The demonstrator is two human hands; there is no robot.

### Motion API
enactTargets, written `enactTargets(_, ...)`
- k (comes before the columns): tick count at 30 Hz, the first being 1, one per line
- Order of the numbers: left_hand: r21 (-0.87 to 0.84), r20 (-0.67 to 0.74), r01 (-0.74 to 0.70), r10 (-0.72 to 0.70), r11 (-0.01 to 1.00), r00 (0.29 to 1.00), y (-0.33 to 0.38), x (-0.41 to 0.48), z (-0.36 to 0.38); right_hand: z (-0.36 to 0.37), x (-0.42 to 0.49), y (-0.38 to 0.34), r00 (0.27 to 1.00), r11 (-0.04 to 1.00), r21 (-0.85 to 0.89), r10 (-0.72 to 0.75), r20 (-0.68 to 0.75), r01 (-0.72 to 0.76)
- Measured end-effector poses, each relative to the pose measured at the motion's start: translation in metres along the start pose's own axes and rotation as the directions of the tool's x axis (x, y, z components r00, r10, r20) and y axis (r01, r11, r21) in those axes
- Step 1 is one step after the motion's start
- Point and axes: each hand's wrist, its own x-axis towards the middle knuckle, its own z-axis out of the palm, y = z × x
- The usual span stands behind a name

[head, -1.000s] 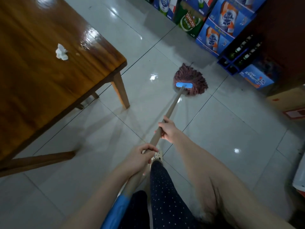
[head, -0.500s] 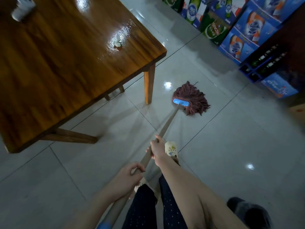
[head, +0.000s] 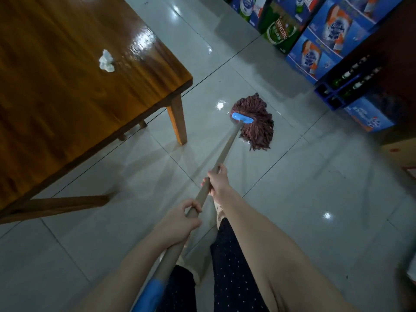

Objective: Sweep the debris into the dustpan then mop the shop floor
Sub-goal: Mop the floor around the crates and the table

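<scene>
Drawn nearer the leg of the glossy wooden table (head: 90, 91), my reddish string mop head (head: 255, 124) lies on the grey tiled floor (head: 315, 199). My left grip (head: 177, 224) and right grip (head: 217, 183) both clasp its tan handle (head: 227, 147). Sweeping seems done and mopping is underway.

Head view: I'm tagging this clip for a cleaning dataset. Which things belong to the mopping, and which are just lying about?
Part of the job: mop head, mop handle, left hand and right hand gripping the handle, tiled floor.

Just lying about: wooden table, crumpled tissue on it, beer cartons, bottle crate.
</scene>
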Motion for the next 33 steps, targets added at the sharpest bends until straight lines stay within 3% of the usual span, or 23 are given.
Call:
enactTargets(9,-0.06,0.048,-0.044,0.047,0.997,0.998,0.171,0.139,0.041,-0.055,0.104,-0.184,0.996,0.996,0.045,-0.079,-0.037,0.08)
enactTargets(15,-0.139,0.031,-0.05,0.055,0.989,0.998,0.235,0.206,0.044,-0.068,0.152,-0.265,0.992,0.992,0.023,-0.121,-0.025,0.121)
enactTargets(25,-0.172,-0.028,-0.018,0.013,0.985,1.0,0.204,0.171,0.03,-0.052,0.138,-0.229,1.0,1.0,-0.008,-0.025,-0.011,0.025)
enactTargets(33,-0.23,-0.07,-0.043,0.027,0.972,0.997,0.141,0.091,0.031,-0.037,0.077,-0.152,1.0,0.997,-0.074,0.026,0.009,-0.025)
